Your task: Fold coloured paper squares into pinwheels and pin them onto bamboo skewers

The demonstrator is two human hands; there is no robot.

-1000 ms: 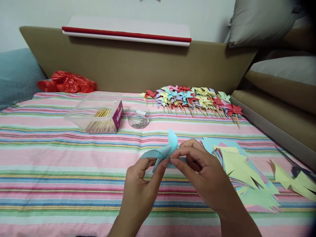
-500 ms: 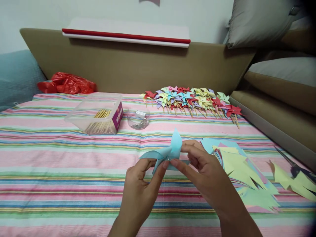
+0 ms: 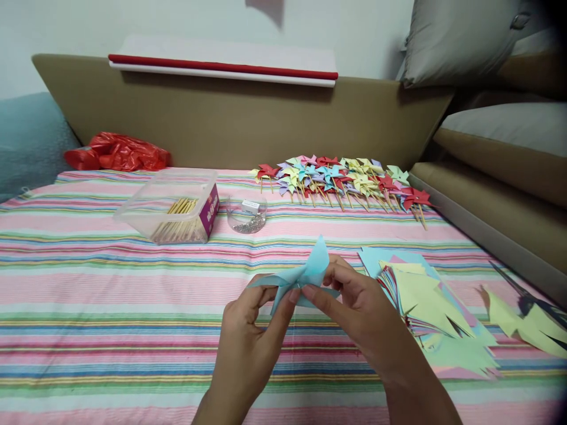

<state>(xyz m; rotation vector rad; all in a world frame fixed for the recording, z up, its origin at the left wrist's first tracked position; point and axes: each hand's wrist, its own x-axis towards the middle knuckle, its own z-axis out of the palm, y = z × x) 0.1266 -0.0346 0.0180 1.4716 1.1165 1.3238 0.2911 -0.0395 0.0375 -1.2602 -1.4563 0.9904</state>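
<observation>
- Between our two hands, low centre of the head view, sits the light blue paper pinwheel, held in the air just above the striped cloth.
- Our left hand pinches its centre from 7 o'clock, thumb and forefinger closed on the folded tips; other fingers curled.
- Our right hand pinches the same centre from 4 o'clock, fingertips closed, touching the left fingertips.
- Handling, as we judge it: thin paper, very light, floppy at the blades, creases easily, tears at the cuts. Best held at the centre where the layers stack, not by the loose blades.
- Something metallic may sit at the pinch point; too small to tell.
- At 3 o'clock, just beside the right hand: stack of cut paper squares, yellow on top.
- Further at 3 o'clock, scissors on yellow scraps.
- At 12 to 1 o'clock, well apart: row of finished pinwheels on sticks.
- At 11 o'clock: small clear cup of pins, then the clear box of wooden sticks.
- Far at 10 o'clock: red plastic bag.
</observation>
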